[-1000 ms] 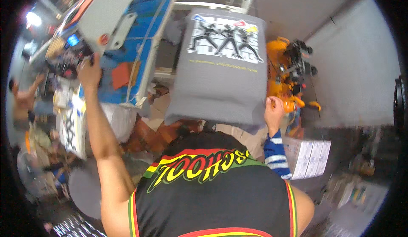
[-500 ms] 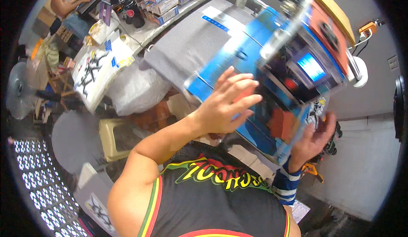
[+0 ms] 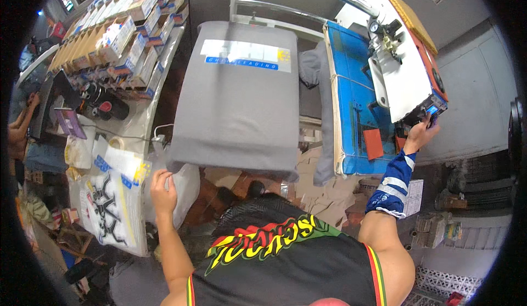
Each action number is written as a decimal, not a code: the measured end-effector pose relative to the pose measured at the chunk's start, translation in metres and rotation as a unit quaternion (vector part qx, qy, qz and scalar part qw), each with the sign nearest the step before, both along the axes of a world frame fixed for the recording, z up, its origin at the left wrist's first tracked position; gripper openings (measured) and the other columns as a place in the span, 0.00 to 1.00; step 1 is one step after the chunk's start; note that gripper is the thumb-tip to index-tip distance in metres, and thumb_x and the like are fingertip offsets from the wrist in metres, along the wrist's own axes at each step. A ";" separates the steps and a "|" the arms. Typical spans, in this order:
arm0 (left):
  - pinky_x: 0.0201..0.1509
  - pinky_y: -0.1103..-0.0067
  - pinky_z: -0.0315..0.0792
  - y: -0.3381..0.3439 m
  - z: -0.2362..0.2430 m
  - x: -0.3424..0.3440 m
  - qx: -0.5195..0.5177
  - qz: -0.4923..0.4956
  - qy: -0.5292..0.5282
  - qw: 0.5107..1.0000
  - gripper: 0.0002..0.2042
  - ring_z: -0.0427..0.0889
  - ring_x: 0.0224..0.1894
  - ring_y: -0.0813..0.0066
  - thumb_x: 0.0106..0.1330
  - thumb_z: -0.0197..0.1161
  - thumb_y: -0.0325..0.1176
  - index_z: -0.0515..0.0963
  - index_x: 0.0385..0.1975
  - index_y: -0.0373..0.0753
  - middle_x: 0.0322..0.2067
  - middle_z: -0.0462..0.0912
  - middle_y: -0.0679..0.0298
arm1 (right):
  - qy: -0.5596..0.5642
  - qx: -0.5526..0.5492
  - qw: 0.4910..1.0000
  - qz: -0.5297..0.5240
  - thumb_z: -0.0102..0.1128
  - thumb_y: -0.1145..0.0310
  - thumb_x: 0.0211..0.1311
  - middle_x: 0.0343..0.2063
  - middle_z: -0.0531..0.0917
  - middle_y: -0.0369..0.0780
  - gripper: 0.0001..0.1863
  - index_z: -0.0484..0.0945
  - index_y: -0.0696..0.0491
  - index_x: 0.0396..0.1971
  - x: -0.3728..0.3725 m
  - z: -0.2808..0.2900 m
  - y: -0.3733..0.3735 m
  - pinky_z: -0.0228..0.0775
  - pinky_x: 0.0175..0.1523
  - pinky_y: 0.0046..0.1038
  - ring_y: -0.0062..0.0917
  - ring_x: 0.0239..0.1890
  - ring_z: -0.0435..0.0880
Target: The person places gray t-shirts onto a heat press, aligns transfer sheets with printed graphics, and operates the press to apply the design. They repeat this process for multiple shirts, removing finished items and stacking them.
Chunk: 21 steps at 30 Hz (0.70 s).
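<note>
A grey garment (image 3: pixel 233 113) lies over a platen in front of me, bearing a clear sheet with a blue strip (image 3: pixel 241 62). My left hand (image 3: pixel 163 188) is beside its lower left corner, fingers loosely bent, holding nothing that I can see. To the right, my right hand (image 3: pixel 422 130) is closed on the control box (image 3: pixel 433 110) with a lit screen, at the end of the press's white head (image 3: pixel 401 83). Beneath that head is a blue board (image 3: pixel 351 103) with a red pad (image 3: pixel 373 144) on it.
A side table (image 3: pixel 143 113) at left holds stacked boxes (image 3: pixel 126 26), a black canister and printed sheets (image 3: pixel 110 207). Another person's arm (image 3: pixel 24 116) shows at far left. A metal rail (image 3: pixel 285 12) runs behind the platens; a grey wall (image 3: pixel 472 75) is at right.
My view has swung round. The press head and blue board went from left to right of me. My left hand left the press; my right hand moved onto its control box.
</note>
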<state>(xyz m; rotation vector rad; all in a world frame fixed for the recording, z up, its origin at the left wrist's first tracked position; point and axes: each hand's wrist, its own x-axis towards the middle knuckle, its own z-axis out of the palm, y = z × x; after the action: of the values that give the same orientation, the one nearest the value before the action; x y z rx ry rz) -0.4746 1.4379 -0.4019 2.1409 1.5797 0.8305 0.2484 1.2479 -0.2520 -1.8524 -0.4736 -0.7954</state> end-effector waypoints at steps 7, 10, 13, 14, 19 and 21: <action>0.55 0.67 0.73 0.089 -0.020 0.028 -0.018 0.028 -0.052 0.998 0.05 0.81 0.47 0.53 0.64 0.63 0.25 0.80 0.36 0.30 0.42 0.82 0.51 | 0.022 0.052 0.998 0.033 0.55 0.53 0.75 0.52 0.78 0.51 0.30 0.68 0.67 0.59 0.013 0.013 -0.003 0.70 0.56 0.32 0.34 0.51 0.79; 0.56 0.68 0.73 0.141 -0.031 0.048 -0.148 0.036 -0.060 0.987 0.15 0.81 0.50 0.61 0.70 0.61 0.39 0.81 0.43 0.31 0.46 0.83 0.54 | 0.009 0.045 0.998 0.033 0.53 0.57 0.77 0.52 0.78 0.51 0.28 0.67 0.67 0.60 0.027 0.014 -0.006 0.71 0.56 0.30 0.33 0.51 0.79; 0.59 0.65 0.71 0.208 -0.049 0.065 -0.380 0.065 -0.176 0.906 0.30 0.80 0.54 0.63 0.71 0.53 0.58 0.78 0.54 0.34 0.52 0.81 0.55 | -0.012 0.029 0.999 0.008 0.53 0.57 0.77 0.52 0.78 0.51 0.28 0.67 0.67 0.61 0.044 0.000 -0.013 0.70 0.56 0.31 0.33 0.51 0.78; 0.60 0.64 0.71 0.230 -0.056 0.071 -0.464 0.093 -0.221 0.853 0.35 0.79 0.56 0.63 0.71 0.50 0.65 0.77 0.58 0.36 0.55 0.80 0.55 | -0.045 0.019 0.999 0.013 0.53 0.57 0.77 0.53 0.77 0.51 0.28 0.66 0.67 0.61 0.050 -0.006 -0.014 0.70 0.57 0.31 0.33 0.51 0.78; 0.69 0.59 0.63 0.352 -0.090 0.115 -0.653 -0.123 -0.368 0.651 0.51 0.71 0.66 0.57 0.62 0.42 0.79 0.68 0.67 0.35 0.64 0.73 0.55 | 0.077 -0.029 0.996 0.033 0.53 0.60 0.75 0.61 0.75 0.51 0.28 0.66 0.64 0.65 0.055 -0.003 -0.025 0.62 0.66 0.32 0.36 0.62 0.74; 0.70 0.60 0.62 0.399 -0.110 0.136 -0.650 -0.158 -0.430 0.607 0.52 0.68 0.68 0.57 0.62 0.42 0.79 0.66 0.68 0.33 0.65 0.72 0.54 | 0.102 -0.108 0.989 0.025 0.55 0.63 0.73 0.63 0.74 0.51 0.28 0.66 0.62 0.66 0.036 0.021 -0.026 0.61 0.68 0.32 0.37 0.65 0.72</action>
<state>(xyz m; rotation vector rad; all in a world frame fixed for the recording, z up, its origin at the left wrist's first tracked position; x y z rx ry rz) -0.3386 1.8373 -0.5115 0.6376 0.6944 0.2349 0.2839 1.2222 -0.2314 -2.0888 -0.4892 -0.5290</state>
